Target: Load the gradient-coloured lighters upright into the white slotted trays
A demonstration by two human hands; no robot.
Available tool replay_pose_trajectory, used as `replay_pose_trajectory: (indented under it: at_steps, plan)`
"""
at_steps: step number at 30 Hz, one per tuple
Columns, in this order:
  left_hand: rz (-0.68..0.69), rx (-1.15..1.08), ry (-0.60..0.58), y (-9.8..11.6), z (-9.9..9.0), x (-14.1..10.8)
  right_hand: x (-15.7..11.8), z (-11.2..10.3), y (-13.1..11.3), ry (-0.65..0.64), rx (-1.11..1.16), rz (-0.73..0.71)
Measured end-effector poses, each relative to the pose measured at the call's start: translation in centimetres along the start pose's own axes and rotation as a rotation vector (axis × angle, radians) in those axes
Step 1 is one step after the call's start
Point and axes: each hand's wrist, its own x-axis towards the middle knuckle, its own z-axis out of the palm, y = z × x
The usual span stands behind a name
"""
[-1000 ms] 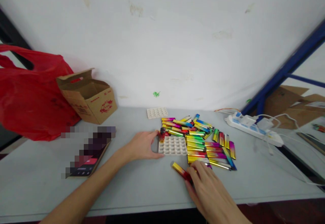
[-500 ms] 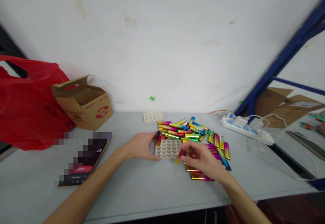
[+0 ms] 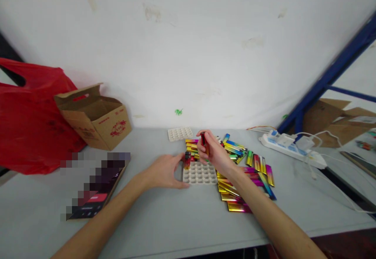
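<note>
A white tray with rows of pockets [image 3: 200,174] lies on the table. My left hand [image 3: 164,171] grips its left side, thumb at the near corner and fingers at the far one. In the tray's far-left corner a red-and-yellow lighter [image 3: 187,161] stands upright, close to my left fingertips. My right hand [image 3: 216,151] is raised above the tray's far edge, closed around a dark-topped red lighter [image 3: 205,143] held roughly upright. Shiny multicoloured lighters [image 3: 235,149] lie in a loose heap behind and to the right of the tray, partly hidden by my right arm.
A second pocketed tray [image 3: 180,134] lies near the wall. On the left are an open cardboard box [image 3: 110,127], a red plastic bag [image 3: 32,122] and a partly pixelated phone-like screen [image 3: 96,196]. A white power strip [image 3: 290,149] with cables lies at right beside a blue frame [image 3: 317,86].
My right hand has moved up and away from me, from the tray's near right side to above its far edge, with the lighter turned upright. My left hand stays at the tray.
</note>
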Motion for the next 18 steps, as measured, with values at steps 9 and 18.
replay_pose_trajectory:
  at_steps: [9, 18]
  plan:
    - [0.008, -0.008, -0.018, -0.2, 0.1, 0.3, -0.5, 0.4, 2.0, 0.194, -0.159, 0.099]
    - [-0.008, 0.002, -0.033, -0.1, -0.1, 0.3, -0.7, 0.4, 2.5, 0.161, -0.148, 0.079]
